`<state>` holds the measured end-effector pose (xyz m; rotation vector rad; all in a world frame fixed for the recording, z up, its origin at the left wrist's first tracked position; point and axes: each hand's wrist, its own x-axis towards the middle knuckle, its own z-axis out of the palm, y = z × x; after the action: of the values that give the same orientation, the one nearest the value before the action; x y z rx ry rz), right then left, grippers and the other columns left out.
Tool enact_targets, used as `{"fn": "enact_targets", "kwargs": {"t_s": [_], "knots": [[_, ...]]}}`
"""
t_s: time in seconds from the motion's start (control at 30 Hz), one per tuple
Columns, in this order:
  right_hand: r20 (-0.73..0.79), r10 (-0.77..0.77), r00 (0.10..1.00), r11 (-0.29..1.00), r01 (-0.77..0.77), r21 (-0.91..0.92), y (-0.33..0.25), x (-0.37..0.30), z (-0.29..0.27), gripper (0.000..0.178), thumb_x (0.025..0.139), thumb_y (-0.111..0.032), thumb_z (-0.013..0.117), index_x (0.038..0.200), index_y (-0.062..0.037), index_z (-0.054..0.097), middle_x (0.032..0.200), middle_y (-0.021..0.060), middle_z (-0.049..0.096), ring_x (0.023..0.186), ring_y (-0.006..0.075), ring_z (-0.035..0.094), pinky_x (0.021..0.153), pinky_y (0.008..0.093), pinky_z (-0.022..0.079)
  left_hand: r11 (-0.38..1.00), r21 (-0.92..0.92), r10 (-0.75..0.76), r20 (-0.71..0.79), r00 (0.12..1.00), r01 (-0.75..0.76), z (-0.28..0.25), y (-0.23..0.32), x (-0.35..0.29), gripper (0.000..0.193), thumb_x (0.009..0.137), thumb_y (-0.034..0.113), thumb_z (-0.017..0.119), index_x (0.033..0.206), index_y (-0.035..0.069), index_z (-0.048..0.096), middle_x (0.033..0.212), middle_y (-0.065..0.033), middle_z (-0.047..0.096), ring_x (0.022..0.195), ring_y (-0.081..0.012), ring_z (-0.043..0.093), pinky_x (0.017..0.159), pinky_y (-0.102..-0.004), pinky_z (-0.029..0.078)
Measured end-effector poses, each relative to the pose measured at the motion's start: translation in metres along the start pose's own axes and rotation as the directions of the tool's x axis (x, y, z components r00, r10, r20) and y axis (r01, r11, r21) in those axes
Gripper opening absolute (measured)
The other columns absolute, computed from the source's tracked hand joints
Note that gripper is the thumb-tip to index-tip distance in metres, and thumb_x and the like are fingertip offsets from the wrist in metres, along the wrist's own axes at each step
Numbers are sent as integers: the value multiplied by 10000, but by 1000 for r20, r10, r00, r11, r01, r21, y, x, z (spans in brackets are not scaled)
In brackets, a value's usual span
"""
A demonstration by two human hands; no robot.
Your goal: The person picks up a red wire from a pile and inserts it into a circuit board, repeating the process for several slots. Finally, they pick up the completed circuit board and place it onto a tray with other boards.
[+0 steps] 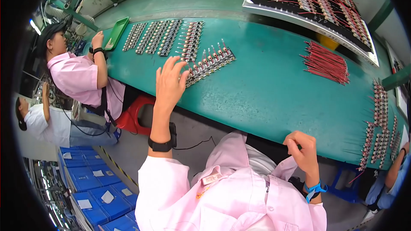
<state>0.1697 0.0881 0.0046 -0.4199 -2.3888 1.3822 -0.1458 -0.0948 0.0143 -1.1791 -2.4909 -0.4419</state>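
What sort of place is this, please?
Probably an electronics assembly workshop: a long green workbench carries rows of dark, component-studded strips and a pile of thin red wires.

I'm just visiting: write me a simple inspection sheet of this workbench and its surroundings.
Surface: green tabletop, pale specks near the middle.
Job's things: slanted component strip; more component strips beyond it.
Clutter: red wire pile, green tray.
Hands: left hand at the slanted strip's left end; right hand loosely curled by the table edge.
Cables: thin dark cord near the left wristband.
Surroundings: co-worker in pink, red stool, blue boxes.
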Motion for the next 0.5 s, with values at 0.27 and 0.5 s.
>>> {"fn": "enact_targets", "kwargs": {"t_s": [0.27,0.5], "knots": [[-50,237,970,905,-202,375,9,0,0,154,797,-23,481,660,29,527,633,53,547,427,69,472,383,191,334,982,-19,189,108,976,-188,8,1,41,133,756,103,574,886,84,594,1141,-63,504,1170,-272,384,898,-467,305],[-60,211,976,902,-171,396,10,-1,-1,176,832,-55,438,707,40,517,688,91,549,423,94,488,408,199,374,975,70,176,336,925,-211,17,6,54,56,740,109,586,733,68,622,1161,-54,496,1217,-253,325,945,-529,239]]}}
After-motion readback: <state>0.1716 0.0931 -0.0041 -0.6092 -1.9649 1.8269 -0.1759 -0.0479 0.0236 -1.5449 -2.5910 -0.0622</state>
